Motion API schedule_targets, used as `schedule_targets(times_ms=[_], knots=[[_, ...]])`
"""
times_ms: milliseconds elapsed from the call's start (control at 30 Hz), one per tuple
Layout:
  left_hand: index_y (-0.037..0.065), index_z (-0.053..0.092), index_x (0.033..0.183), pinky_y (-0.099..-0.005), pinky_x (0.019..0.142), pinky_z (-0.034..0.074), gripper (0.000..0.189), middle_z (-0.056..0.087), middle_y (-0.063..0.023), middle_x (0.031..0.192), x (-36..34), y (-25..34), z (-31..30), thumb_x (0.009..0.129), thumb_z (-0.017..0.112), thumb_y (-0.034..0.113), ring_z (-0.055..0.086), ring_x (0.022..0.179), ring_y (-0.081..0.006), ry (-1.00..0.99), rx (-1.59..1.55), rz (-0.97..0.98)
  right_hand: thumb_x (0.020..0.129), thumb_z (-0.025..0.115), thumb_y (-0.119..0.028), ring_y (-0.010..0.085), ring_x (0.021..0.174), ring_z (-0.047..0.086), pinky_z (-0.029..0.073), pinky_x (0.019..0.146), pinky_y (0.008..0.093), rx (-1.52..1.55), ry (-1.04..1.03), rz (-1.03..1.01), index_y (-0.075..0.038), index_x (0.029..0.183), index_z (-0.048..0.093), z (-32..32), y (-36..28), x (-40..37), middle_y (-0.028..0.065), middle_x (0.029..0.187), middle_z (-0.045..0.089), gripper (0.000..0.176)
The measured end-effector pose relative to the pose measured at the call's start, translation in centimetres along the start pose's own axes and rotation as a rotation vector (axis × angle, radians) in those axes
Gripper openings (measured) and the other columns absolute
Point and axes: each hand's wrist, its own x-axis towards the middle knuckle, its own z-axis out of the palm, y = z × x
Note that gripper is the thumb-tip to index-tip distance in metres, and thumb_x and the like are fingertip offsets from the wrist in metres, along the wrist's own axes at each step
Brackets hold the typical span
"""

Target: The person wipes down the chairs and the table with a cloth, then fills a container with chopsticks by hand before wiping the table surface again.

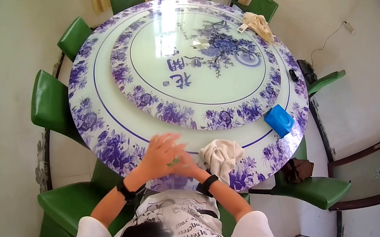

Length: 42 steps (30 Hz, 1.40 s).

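Note:
My left hand [159, 153] hovers over the near edge of the round table [97, 122] with its fingers spread. It lies across my right hand [187, 168], which is mostly hidden beneath it. A small green thing [173, 162] shows between the two hands; which hand holds it I cannot tell. A crumpled cream cloth [222, 155] lies on the table just right of my right hand, close to the black band on my right wrist.
The table has a blue floral print and a large turntable [195, 58] in the middle. A blue box [279, 120] sits at the right rim, a beige cloth [260, 25] and a remote [242, 28] at the far side. Green chairs ring the table; a brown bag [297, 169] lies on one.

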Motion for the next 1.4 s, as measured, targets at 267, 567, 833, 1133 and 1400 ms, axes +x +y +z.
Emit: schedule_targets(times_ms=[267,567,833,1133,1400], knots=[[0.0,0.031,0.14,-0.0523,0.107,0.021,0.068,0.017,-0.0303,0.147,-7.4,-5.4,0.8,0.088,0.057,0.034,0.023,0.132,-0.0463,0.021,-0.162,-0.467,0.058,0.087,-0.036,0.0297,0.113,0.052,0.043,0.095,0.0379,-0.117,0.689,0.06,0.0,0.135,0.025,-9.9,0.0,11.2,0.0176,0.124,0.049,0.105],[0.002,0.03,0.141,-0.0498,0.11,0.018,0.066,0.015,-0.0283,0.148,-12.1,-5.7,6.0,0.088,0.059,0.029,0.018,0.136,-0.0446,-0.139,-0.349,-0.767,0.06,0.087,-0.025,0.0284,0.115,0.051,0.044,0.094,0.0357,0.031,0.793,0.102,0.0,0.131,0.029,-13.0,8.0,19.4,0.0204,0.127,0.046,0.095],[0.0,0.033,0.138,-0.0475,0.107,0.028,0.062,0.021,-0.0293,0.145,-8.3,-5.3,10.2,0.087,0.061,0.023,0.025,0.132,-0.0461,-0.349,-0.503,-0.463,0.075,0.077,-0.031,0.0379,0.131,0.033,0.028,0.107,0.0463,-0.658,0.488,0.252,-0.003,0.141,0.028,-16.0,5.3,9.3,0.0234,0.143,0.03,0.087],[0.005,0.035,0.136,-0.056,0.104,0.028,0.067,0.027,-0.022,0.145,-3.8,1.9,18.6,0.076,0.062,0.013,0.024,0.136,-0.04,-0.529,-0.374,-0.027,0.08,0.067,-0.032,0.043,0.136,0.021,0.022,0.108,0.0533,-0.837,0.26,0.559,-0.011,0.141,0.035,-11.3,2.1,-12.7,0.0233,0.149,0.02,0.072],[0.002,0.034,0.137,-0.057,0.106,0.024,0.07,0.026,-0.0248,0.144,-9.0,0.1,15.1,0.074,0.061,0.012,0.025,0.134,-0.0435,-0.483,-0.346,-0.338,0.072,0.071,-0.038,0.0481,0.138,0.009,0.012,0.11,0.0586,-0.704,0.152,0.405,-0.016,0.147,0.023,-0.3,3.2,-11.5,0.0243,0.151,0.01,0.091]])
